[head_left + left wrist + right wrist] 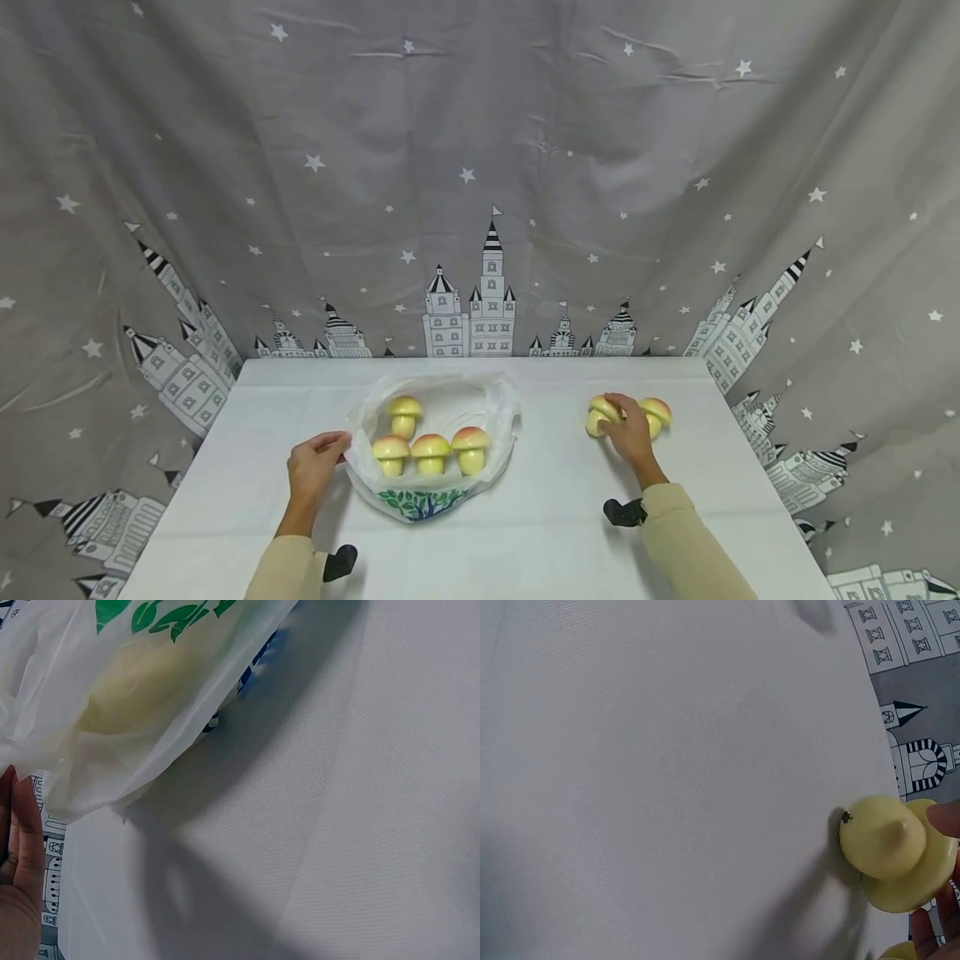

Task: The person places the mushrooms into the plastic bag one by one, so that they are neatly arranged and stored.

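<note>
White plastic at a bag's (367, 483) left rim is pinched by the left hand (311, 467), thumb and fingers nearly together, while the right hand (628, 429), fingers partly curled, grips a yellow toy mushroom (597, 419); whether that mushroom touches the table (555, 533) cannot be told. Just beside the right hand, on its right, lies a second mushroom (657, 410), and four more mushrooms (431, 455) sit inside the bag, right of the left hand and well apart from the right. Green leaves over a blue trunk form a tree print (422, 503) across the bag's front.
</note>
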`<state>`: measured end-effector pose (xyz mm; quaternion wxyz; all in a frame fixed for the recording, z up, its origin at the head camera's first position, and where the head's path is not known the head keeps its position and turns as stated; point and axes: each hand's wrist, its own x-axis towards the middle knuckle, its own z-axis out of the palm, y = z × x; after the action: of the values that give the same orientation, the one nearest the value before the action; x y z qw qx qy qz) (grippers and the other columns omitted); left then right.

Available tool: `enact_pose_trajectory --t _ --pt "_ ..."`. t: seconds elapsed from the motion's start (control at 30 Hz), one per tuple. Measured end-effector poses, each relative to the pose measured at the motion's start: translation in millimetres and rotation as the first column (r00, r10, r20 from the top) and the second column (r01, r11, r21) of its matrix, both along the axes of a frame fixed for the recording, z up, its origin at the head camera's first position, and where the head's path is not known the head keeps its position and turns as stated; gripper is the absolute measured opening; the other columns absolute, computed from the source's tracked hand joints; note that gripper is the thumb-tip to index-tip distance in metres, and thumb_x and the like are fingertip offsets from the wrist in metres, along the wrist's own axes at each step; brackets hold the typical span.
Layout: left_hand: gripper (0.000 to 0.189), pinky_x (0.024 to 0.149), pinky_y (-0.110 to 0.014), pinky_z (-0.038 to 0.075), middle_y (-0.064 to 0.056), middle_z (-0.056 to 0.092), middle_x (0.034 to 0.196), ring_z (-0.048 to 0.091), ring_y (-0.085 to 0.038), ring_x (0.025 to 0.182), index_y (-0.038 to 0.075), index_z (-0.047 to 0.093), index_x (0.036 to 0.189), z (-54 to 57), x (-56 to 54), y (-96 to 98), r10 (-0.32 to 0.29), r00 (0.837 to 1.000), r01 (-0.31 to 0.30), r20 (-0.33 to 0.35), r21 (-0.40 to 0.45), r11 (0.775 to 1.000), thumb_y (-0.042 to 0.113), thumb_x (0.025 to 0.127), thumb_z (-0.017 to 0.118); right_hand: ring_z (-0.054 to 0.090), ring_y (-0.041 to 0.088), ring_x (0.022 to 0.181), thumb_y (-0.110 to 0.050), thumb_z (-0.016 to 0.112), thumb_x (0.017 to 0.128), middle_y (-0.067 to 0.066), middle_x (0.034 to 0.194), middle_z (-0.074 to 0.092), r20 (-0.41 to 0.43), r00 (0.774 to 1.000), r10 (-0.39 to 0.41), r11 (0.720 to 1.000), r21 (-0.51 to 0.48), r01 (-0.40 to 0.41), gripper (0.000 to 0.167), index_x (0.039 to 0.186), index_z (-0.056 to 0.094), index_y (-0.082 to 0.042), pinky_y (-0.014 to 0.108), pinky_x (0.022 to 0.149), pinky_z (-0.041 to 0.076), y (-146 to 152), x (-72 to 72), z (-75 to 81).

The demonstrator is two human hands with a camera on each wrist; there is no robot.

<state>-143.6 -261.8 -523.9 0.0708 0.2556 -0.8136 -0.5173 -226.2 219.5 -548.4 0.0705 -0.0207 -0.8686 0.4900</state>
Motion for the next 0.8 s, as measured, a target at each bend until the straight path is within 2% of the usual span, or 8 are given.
enact_pose_trajectory --t 0.1,0.27,0.33,0.47,0.7,0.8 --pt "0.032 0.063 -0.013 0.043 -0.015 0.072 0.095 0.065 -0.009 0.069 -0.004 0.067 0.110 0.9 -0.6 -0.6 -0.003 1.000 0.002 0.006 0.007 1.000 0.022 0.093 0.063 0.046 0.044 0.118 0.009 0.066 0.075 0.032 0.125 0.051 -0.008 1.000 0.018 0.999 0.030 -0.018 0.051 0.124 0.055 0.013 0.053 0.100 0.036 -2 0.3 -1.1" --pt "0.031 0.062 -0.012 0.043 -0.014 0.072 0.094 0.064 -0.007 0.067 -0.005 0.067 0.111 1.3 -0.4 -1.7 0.003 1.000 -0.003 0.008 0.023 1.000 0.021 0.094 0.063 0.046 0.038 0.117 0.002 0.067 0.083 0.026 0.131 0.046 0.142 0.987 0.081 0.996 0.016 -0.084 0.050 0.131 0.054 0.005 0.051 0.096 0.040 -7 2.8 -6.3" --pt "0.032 0.061 -0.012 0.043 -0.015 0.072 0.094 0.063 -0.006 0.066 -0.006 0.067 0.111 0.5 0.1 -2.2 0.002 1.000 -0.002 0.002 0.024 1.000 0.020 0.094 0.063 0.047 0.037 0.118 0.000 0.068 0.085 0.024 0.133 0.046 0.169 0.979 0.110 0.994 -0.019 -0.108 0.049 0.132 0.054 0.003 0.050 0.097 0.040 -9 3.4 -8.3" --pt "0.031 0.062 -0.012 0.044 -0.015 0.072 0.094 0.062 -0.004 0.065 -0.006 0.067 0.111 -1.0 0.7 -2.5 -0.003 1.000 0.003 -0.002 0.021 1.000 0.020 0.093 0.063 0.048 0.038 0.117 0.000 0.068 0.085 0.024 0.132 0.049 0.152 0.978 0.144 0.989 -0.055 -0.137 0.047 0.130 0.056 0.003 0.050 0.097 0.040 -13 6.1 -10.2" --pt "0.032 0.066 -0.016 0.043 -0.015 0.072 0.094 0.064 -0.009 0.069 -0.004 0.067 0.110 0.0 -0.9 -2.4 -0.011 1.000 0.011 0.014 -0.013 1.000 0.023 0.093 0.063 0.049 0.036 0.121 -0.001 0.067 0.087 0.022 0.135 0.050 0.160 0.979 0.128 0.988 -0.104 -0.113 0.047 0.132 0.054 0.003 0.048 0.100 0.041 -15 9.9 -11.1" --pt "0.032 0.066 -0.018 0.043 -0.015 0.072 0.094 0.066 -0.012 0.070 -0.004 0.068 0.110 0.2 -1.6 -3.5 -0.012 1.000 0.013 0.020 -0.020 1.000 0.023 0.093 0.064 0.051 0.037 0.120 -0.004 0.068 0.088 0.023 0.135 0.051 0.162 0.978 0.130 0.989 -0.096 -0.115 0.049 0.134 0.053 0.002 0.048 0.098 0.043 -16 9.4 -14.3"
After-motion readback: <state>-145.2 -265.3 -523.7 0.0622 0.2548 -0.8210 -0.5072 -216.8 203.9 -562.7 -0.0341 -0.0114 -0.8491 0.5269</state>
